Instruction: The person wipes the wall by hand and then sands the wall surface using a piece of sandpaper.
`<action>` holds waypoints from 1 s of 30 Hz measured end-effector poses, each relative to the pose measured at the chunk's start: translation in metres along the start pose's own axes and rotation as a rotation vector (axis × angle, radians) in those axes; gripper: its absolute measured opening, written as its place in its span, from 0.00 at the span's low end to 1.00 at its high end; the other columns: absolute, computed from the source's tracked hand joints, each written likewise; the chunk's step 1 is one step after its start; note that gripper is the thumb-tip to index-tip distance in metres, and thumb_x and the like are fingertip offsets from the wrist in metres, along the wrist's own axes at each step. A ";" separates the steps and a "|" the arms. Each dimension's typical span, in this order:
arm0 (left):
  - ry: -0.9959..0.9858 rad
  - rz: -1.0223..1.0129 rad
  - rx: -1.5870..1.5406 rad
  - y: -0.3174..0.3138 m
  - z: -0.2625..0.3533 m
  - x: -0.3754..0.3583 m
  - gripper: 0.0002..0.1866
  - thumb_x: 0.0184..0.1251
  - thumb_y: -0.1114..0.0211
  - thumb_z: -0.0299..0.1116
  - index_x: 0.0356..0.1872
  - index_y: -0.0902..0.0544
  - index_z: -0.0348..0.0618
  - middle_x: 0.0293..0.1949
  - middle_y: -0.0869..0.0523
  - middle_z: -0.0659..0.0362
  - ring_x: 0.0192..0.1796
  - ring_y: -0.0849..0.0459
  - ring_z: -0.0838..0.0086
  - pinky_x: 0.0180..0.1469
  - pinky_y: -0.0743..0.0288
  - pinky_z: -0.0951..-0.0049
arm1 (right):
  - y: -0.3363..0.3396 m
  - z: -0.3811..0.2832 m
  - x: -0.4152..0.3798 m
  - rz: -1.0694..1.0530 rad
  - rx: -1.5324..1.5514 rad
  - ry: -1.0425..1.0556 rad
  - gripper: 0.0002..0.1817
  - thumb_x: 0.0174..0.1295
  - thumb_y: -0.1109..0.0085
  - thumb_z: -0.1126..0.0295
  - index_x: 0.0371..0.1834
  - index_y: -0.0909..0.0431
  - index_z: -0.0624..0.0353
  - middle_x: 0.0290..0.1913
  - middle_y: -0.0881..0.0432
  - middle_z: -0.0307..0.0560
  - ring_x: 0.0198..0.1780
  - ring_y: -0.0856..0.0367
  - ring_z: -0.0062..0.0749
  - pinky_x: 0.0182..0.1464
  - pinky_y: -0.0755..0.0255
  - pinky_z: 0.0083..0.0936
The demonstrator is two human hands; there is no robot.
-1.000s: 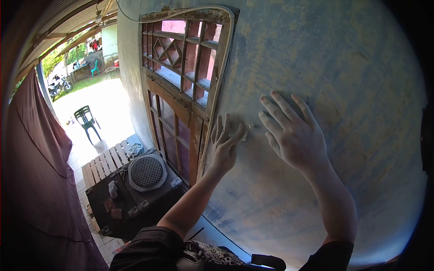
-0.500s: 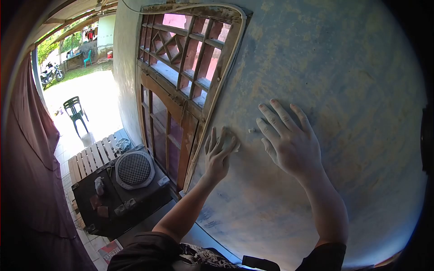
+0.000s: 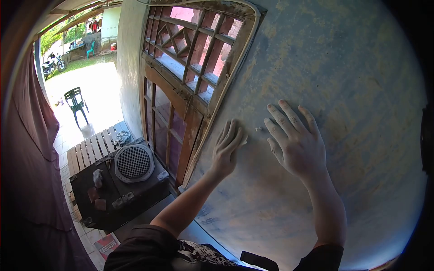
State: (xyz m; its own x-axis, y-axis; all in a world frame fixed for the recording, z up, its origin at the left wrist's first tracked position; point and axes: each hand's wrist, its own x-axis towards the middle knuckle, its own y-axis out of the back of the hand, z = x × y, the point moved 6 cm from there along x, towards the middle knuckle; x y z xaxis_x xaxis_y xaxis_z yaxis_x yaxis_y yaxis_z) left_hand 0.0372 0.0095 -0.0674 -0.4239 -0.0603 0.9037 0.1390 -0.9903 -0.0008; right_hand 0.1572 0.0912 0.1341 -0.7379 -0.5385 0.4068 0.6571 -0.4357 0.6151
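My left hand (image 3: 224, 149) is pressed against the bluish, patchy wall (image 3: 271, 198), near the window frame. Its fingers lie close together over a small pale, paper-like piece (image 3: 244, 139), whose edge shows at their right side; most of it is hidden. Farther right, my right hand (image 3: 298, 147) rests flat on the same wall with fingers spread and nothing in it. Pale dust coats both hands. Between them, a small whitish plug or nub (image 3: 259, 129) sticks out of the wall.
Left of the wall is a wooden window (image 3: 181, 81) with a cable (image 3: 239, 58) along its frame. Below stand a black box (image 3: 108, 203), a round speaker grille (image 3: 134, 161) and a slatted wooden bench (image 3: 92, 149). A dark curtain (image 3: 34, 149) hangs left; a green chair (image 3: 76, 101) stands outside.
My left hand has shifted slightly up and right along the wall, its fingers now closer together. My right hand stays flat on the wall. The whole view has shifted a little.
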 end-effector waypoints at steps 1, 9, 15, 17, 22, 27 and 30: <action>0.049 0.033 -0.019 -0.005 -0.008 -0.037 0.25 0.78 0.39 0.20 0.74 0.20 0.33 0.83 0.33 0.36 0.86 0.38 0.38 0.84 0.40 0.47 | 0.000 -0.002 -0.001 -0.009 0.002 0.009 0.22 0.73 0.35 0.54 0.66 0.14 0.45 0.80 0.24 0.32 0.86 0.37 0.26 0.89 0.48 0.45; 0.374 0.204 -0.049 -0.024 -0.012 -0.060 0.29 0.80 0.41 0.21 0.81 0.28 0.34 0.86 0.41 0.36 0.89 0.49 0.41 0.87 0.49 0.49 | -0.029 -0.038 -0.006 -0.064 0.014 0.124 0.23 0.73 0.35 0.56 0.68 0.15 0.49 0.79 0.23 0.35 0.85 0.34 0.28 0.88 0.46 0.44; 0.091 0.132 -0.088 -0.011 0.019 0.023 0.32 0.77 0.40 0.23 0.81 0.28 0.37 0.87 0.40 0.39 0.89 0.45 0.44 0.88 0.52 0.49 | -0.032 -0.040 0.000 -0.049 0.061 0.098 0.22 0.71 0.34 0.59 0.66 0.14 0.51 0.77 0.21 0.41 0.83 0.31 0.30 0.86 0.41 0.43; 0.047 0.108 -0.016 -0.015 -0.001 -0.006 0.32 0.77 0.40 0.24 0.82 0.29 0.37 0.87 0.40 0.39 0.89 0.45 0.44 0.88 0.51 0.49 | -0.031 -0.040 0.001 -0.047 0.085 0.107 0.20 0.72 0.35 0.60 0.63 0.13 0.52 0.76 0.20 0.42 0.82 0.29 0.32 0.86 0.40 0.43; 0.518 0.229 -0.028 -0.019 -0.055 -0.148 0.28 0.85 0.46 0.24 0.83 0.31 0.37 0.87 0.41 0.39 0.90 0.47 0.46 0.88 0.51 0.51 | -0.033 -0.043 -0.003 -0.035 0.098 0.124 0.18 0.72 0.35 0.60 0.61 0.12 0.53 0.75 0.19 0.43 0.82 0.29 0.34 0.85 0.39 0.44; 0.509 0.267 -0.003 -0.025 -0.043 -0.109 0.28 0.84 0.45 0.23 0.83 0.31 0.36 0.86 0.39 0.40 0.90 0.48 0.46 0.88 0.51 0.50 | -0.040 -0.047 -0.004 -0.068 0.128 0.124 0.16 0.71 0.34 0.61 0.57 0.12 0.54 0.71 0.17 0.44 0.81 0.28 0.36 0.84 0.38 0.44; 0.255 0.193 -0.048 -0.017 -0.007 -0.040 0.29 0.81 0.41 0.23 0.81 0.29 0.36 0.85 0.37 0.41 0.89 0.46 0.46 0.88 0.49 0.50 | -0.040 -0.048 -0.003 -0.079 0.154 0.146 0.15 0.68 0.30 0.63 0.54 0.09 0.55 0.71 0.17 0.47 0.82 0.29 0.41 0.83 0.37 0.48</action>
State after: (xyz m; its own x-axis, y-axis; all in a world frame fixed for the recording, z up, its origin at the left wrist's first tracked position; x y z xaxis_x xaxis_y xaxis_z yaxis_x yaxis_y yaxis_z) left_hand 0.0454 0.0279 -0.1071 -0.6049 -0.2708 0.7488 0.1991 -0.9620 -0.1870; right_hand 0.1402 0.0759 0.0756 -0.7487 -0.6108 0.2577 0.5586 -0.3720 0.7413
